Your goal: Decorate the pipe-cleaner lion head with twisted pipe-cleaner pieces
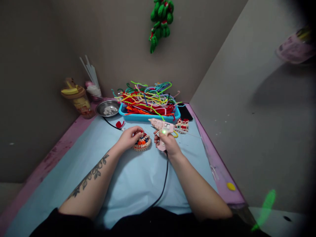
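My left hand pinches the top of a round braided piece in cream, orange and blue, which rests on the blue sheet. Wrapped round the handle of a pale pink glue gun is my right hand. The gun's nozzle points up and left, a green light glows on its body, and a black cable hangs from its handle. A clear gap separates the gun from the braided piece.
A blue tray of coloured pipe cleaners stands behind the hands. A metal bowl, a cup and a red piece lie to the left. Another braided piece and a dark phone are on the right.
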Demonstrator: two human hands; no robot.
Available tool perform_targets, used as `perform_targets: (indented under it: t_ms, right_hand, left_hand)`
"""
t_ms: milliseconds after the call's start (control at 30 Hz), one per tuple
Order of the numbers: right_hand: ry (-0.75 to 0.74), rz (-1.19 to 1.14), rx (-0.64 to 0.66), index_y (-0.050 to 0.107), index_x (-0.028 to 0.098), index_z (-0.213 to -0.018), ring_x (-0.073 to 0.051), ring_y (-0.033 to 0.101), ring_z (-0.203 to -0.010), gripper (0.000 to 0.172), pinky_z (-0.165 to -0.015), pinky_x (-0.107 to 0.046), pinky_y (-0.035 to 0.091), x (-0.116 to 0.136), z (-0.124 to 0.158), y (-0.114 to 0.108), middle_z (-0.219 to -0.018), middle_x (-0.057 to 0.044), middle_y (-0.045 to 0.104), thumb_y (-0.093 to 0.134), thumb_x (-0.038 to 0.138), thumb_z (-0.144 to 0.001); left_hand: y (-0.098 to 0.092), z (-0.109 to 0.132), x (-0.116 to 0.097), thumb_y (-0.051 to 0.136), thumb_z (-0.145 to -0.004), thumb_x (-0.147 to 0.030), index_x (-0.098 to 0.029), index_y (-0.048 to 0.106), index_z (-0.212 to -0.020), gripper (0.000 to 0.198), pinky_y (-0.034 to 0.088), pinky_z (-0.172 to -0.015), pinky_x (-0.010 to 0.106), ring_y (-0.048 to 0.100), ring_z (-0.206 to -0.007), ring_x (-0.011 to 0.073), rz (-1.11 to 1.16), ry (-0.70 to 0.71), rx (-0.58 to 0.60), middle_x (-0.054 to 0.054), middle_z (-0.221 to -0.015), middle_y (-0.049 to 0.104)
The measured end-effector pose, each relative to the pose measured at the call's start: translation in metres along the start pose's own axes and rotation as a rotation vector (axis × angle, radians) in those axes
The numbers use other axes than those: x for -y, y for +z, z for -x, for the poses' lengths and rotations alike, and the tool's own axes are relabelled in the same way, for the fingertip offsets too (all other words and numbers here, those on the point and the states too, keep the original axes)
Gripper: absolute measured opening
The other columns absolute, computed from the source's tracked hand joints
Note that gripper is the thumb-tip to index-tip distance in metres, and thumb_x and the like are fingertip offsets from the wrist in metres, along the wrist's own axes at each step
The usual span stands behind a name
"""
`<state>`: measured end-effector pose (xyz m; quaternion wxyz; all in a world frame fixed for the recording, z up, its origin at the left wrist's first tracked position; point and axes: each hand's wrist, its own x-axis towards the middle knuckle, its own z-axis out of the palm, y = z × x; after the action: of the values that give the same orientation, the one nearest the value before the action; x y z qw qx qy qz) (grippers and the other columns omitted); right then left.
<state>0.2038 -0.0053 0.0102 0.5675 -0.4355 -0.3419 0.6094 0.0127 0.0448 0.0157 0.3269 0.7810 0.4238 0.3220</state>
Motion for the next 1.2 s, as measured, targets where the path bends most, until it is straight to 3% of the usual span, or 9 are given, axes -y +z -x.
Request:
perform_targets:
  t_ms: [133, 333, 633, 833, 1200]
  right_hand:
    - [0.004, -0.007, 0.003, 0.063, 0.015, -0.084, -0.011, 0.054, -0.053, 0.047, -0.045, -0.022, 0.043, 0.0, 0.0, 0.0, -0.063, 0.001, 0.059, 0.075, 0.053, -0.061]
    - [0.009, -0.006, -0.007, 0.062, 0.015, -0.085, -0.011, 0.054, -0.053, 0.048, -0.045, -0.023, 0.042, 0.001, 0.0, -0.001, -0.063, 0.001, 0.058, 0.074, 0.054, -0.061]
    - [0.022, -0.005, -0.007, 0.062, 0.015, -0.085, -0.011, 0.054, -0.053, 0.049, -0.046, -0.022, 0.043, 0.003, 0.001, 0.0, -0.064, 0.001, 0.058, 0.076, 0.055, -0.06]
    - [0.033, 0.004, -0.028, 0.062, 0.015, -0.083, -0.011, 0.053, -0.052, 0.05, -0.046, -0.023, 0.042, 0.003, 0.001, 0.002, -0.062, 0.001, 0.058, 0.077, 0.054, -0.056]
    - [0.028, 0.0, -0.015, 0.062, 0.015, -0.083, -0.011, 0.052, -0.052, 0.048, -0.046, -0.023, 0.042, 0.002, 0.002, 0.002, -0.062, 0.001, 0.058, 0.077, 0.053, -0.058]
  left_hand:
    - [0.0, 0.001, 0.003, 0.051, -0.082, -0.036, -0.016, 0.067, -0.093, 0.027, 0.05, -0.075, 0.032, 0.063, -0.082, 0.0201, 0.079, -0.059, -0.023, 0.005, -0.092, 0.071]
    - [-0.004, 0.002, 0.007, 0.049, -0.083, -0.039, -0.015, 0.066, -0.101, 0.034, 0.051, -0.083, 0.036, 0.064, -0.096, 0.0237, 0.211, -0.127, -0.157, 0.009, -0.104, 0.071]
    - [0.0, 0.001, 0.001, 0.05, -0.083, -0.037, -0.019, 0.069, -0.099, 0.031, 0.05, -0.073, 0.03, 0.063, -0.08, 0.0188, 0.057, -0.097, -0.175, 0.004, -0.092, 0.072]
    - [0.0, -0.003, 0.0, 0.052, -0.084, -0.036, -0.019, 0.067, -0.085, 0.023, 0.047, -0.081, 0.03, 0.062, -0.087, 0.0188, 0.009, 0.026, -0.142, 0.004, -0.093, 0.07]
    - [0.0, -0.001, -0.004, 0.046, -0.087, -0.034, -0.019, 0.063, -0.078, 0.024, 0.043, -0.07, 0.028, 0.058, -0.081, 0.0185, -0.178, 0.035, -0.123, 0.003, -0.081, 0.067]
